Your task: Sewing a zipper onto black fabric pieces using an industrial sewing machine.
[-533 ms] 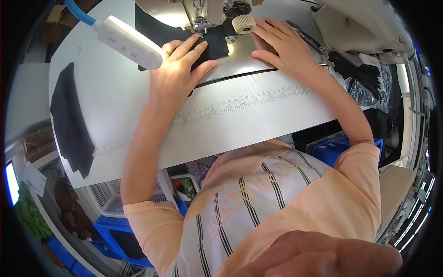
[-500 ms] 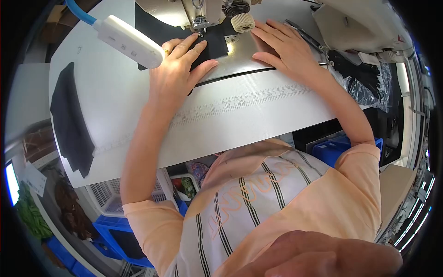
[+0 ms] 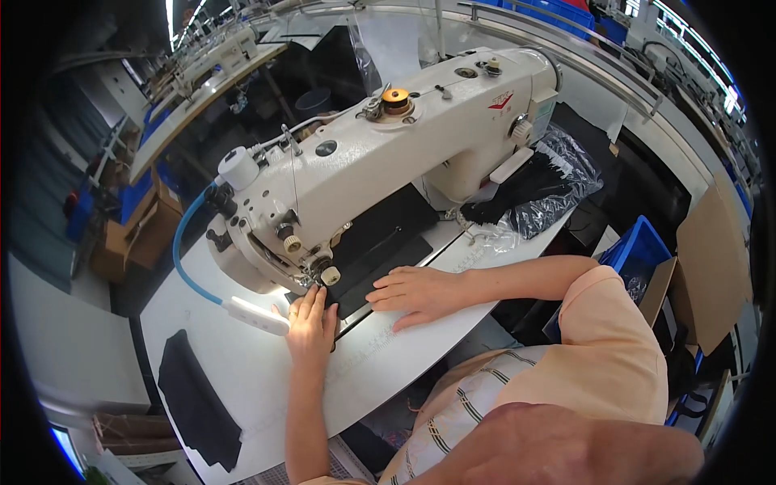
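Observation:
A white industrial sewing machine stands on a white table. Black fabric lies under its needle area. My left hand rests with straightened fingers beside the presser foot, fingertips on the fabric, next to a white lamp on a blue cable. My right hand lies flat with spread fingers at the fabric's near right, over the metal plate. A separate black fabric piece lies to the left of my left arm.
Right of the machine is a plastic bag of black pieces. Beside the table are a blue bin and open cardboard. Another sewing station and cardboard boxes stand at back left. A metal rail runs behind.
The view has swung up to show the whole machine and workshop. Black fabric now extends farther right along my right hand. Both hands remain flat near the needle.

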`<control>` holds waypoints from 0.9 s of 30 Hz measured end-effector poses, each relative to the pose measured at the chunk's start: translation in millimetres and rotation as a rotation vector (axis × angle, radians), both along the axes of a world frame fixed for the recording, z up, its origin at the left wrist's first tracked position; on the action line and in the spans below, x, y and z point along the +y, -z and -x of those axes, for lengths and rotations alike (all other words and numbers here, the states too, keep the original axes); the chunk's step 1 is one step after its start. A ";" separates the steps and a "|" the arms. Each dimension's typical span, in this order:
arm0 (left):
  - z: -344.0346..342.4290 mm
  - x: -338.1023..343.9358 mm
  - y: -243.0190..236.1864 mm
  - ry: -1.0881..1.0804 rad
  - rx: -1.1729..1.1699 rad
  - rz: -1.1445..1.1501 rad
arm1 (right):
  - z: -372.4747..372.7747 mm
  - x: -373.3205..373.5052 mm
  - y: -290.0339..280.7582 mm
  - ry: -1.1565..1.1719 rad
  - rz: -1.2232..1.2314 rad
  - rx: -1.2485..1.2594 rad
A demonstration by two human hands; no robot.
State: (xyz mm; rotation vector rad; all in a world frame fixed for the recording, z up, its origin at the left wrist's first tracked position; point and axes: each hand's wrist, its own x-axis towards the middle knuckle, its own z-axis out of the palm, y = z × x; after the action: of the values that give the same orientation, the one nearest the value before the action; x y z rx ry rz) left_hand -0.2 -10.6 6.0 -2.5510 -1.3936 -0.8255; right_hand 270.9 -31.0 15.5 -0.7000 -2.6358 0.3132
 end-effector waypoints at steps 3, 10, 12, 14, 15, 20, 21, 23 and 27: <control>3.3 5.9 8.6 0.011 0.033 -0.048 | -40.9 19.0 1.9 0.386 -0.344 0.108; -2.3 10.6 -1.8 -0.007 0.075 0.060 | -110.7 -4.3 14.1 0.692 -0.383 -0.118; -0.5 9.2 -4.3 -0.040 0.079 0.100 | -119.2 -20.1 3.6 0.718 -0.390 -0.127; 0.7 7.9 -4.6 -0.038 0.106 0.105 | -125.6 -25.6 4.8 0.722 -0.452 -0.102; 2.6 5.1 -4.7 -0.049 0.121 0.112 | -126.4 -26.4 7.1 0.719 -0.437 -0.097; -2.7 25.1 5.2 0.098 0.170 -0.178 | -121.4 -32.2 2.1 0.818 -0.414 -0.067; -2.4 23.5 6.9 0.076 0.188 -0.213 | -117.2 -32.0 -3.6 0.815 -0.365 -0.046; 1.0 23.6 9.0 0.037 0.169 -0.116 | -116.3 -39.0 -25.5 0.735 -0.329 -0.027; 0.0 16.6 0.1 0.084 0.032 -0.086 | -173.6 -12.7 -93.7 0.752 -0.699 0.199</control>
State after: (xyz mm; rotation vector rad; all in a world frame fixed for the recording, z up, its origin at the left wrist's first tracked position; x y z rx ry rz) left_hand -0.2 6.0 5.9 -2.5608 -1.2221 -0.8349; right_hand 444.4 -43.7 109.2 -1.2190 -1.8976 -0.6743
